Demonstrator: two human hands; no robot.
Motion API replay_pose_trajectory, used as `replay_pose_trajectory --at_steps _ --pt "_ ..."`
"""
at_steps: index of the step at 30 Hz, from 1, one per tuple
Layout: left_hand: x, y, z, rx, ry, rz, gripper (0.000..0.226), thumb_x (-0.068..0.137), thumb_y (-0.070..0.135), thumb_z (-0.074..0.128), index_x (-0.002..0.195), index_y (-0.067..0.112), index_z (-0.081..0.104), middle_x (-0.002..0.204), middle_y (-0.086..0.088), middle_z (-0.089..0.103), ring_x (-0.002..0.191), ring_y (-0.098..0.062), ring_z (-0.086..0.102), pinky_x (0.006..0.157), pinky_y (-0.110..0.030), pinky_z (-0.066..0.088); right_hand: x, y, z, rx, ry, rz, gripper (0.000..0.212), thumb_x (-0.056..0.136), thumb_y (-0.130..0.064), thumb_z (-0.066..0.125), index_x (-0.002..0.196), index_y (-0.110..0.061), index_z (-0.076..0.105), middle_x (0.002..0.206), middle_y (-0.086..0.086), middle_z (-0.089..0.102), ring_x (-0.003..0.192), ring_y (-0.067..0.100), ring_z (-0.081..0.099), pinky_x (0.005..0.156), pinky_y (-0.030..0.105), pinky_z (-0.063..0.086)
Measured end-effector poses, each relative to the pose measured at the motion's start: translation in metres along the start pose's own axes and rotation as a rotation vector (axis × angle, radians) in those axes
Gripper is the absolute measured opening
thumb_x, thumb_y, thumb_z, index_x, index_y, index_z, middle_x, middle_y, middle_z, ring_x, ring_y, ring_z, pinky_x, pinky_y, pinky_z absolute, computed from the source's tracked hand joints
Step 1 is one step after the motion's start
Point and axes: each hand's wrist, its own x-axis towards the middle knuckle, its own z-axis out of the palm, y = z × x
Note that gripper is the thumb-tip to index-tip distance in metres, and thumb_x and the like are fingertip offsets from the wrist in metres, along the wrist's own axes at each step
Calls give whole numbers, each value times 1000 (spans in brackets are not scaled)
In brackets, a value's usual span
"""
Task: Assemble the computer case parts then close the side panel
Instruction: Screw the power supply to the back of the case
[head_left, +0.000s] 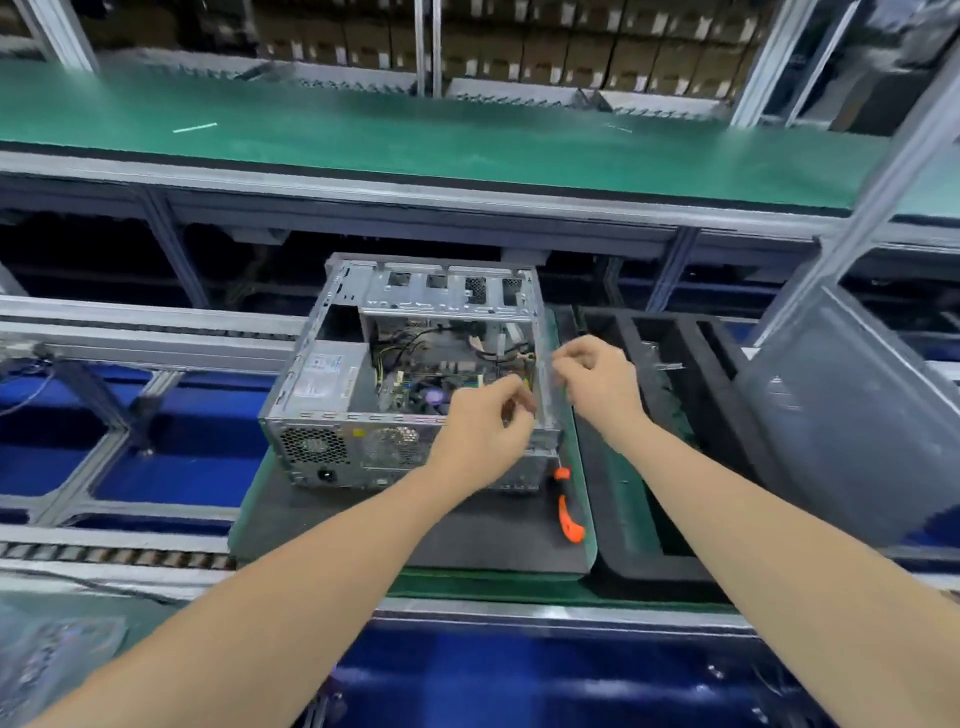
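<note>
Over the right rim of the computer case (426, 291), you're bringing both hands in. Your left hand (480, 439) and right hand (597, 382) are each showing a curled grip, but whether they're pinching anything I cannot tell, as it's too blurred. The case is sitting open side up on the dark mat (493, 545), dead centre. At three o'clock the side panel (852, 415) is leaning upright. It's probably thin, stiff, sharp-edged steel, so you're wanting both long edges. An orange-handled tool (569, 512) is lying at five o'clock.
</note>
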Motion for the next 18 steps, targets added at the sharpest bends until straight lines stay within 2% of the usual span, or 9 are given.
replay_pose_trajectory --at_steps 2,4,5,6,8,11,13,16,18 --pt "-14 5 28 -20 -68 -52 18 80 22 48 77 21 66 56 2 64 51 -11 61 57 -32 53 -10 37 -17 -45 55 113 11 91 -19 60 89 -28 67 81 0 73 69 24 70 67 43 61" --pt "-27 6 55 2 -134 -183 20 80 20 48 73 20 67 59 0 68 54 -15 66 58 -36 57 -23 73 -25 -130 -15 250 9 91 -15 59 96 -21 64 88 7 73 64 26 73 57 43 63" --pt "-32 4 67 44 -161 -260 22 82 18 50 75 18 71 66 -3 72 62 -19 70 63 -37 59 -30 90 -24 -162 -88 311 8 92 -15 60 99 -17 62 91 11 73 60 24 73 51 40 62" --pt "-36 0 80 121 -182 -333 24 85 17 52 82 18 75 77 -5 75 75 -24 72 72 -37 59 -38 103 -21 -180 -166 361 9 92 -16 62 100 -15 59 95 13 71 58 24 73 47 37 60" --pt "-46 -9 102 260 -206 -490 30 91 14 51 102 16 78 106 -9 76 102 -28 69 89 -30 54 -53 121 -11 -202 -278 402 26 92 -32 72 102 -14 55 98 15 69 55 25 72 44 34 58" --pt "-56 -12 123 194 -212 -669 36 96 7 46 124 9 68 129 -11 67 118 -26 61 86 -21 42 -65 127 1 -270 -298 351 48 84 -57 76 95 -15 56 96 11 66 62 28 73 52 37 60" --pt "-55 -11 133 101 -196 -738 33 96 5 46 124 5 65 126 -14 65 113 -28 61 83 -24 43 -66 123 6 -298 -276 310 46 81 -55 79 84 -15 58 89 9 67 74 30 73 67 48 63" --pt "-46 -10 146 -120 -125 -957 27 98 6 43 120 1 58 117 -22 66 92 -29 58 73 -32 42 -66 117 8 -268 -320 302 35 80 -40 81 75 -9 64 83 14 73 76 32 74 71 51 63" --pt "-39 -9 151 -304 -43 -1071 21 98 4 44 113 1 58 100 -23 69 78 -27 55 69 -31 40 -66 119 6 -215 -338 336 31 86 -34 74 72 -8 63 85 21 75 77 37 75 72 52 63"
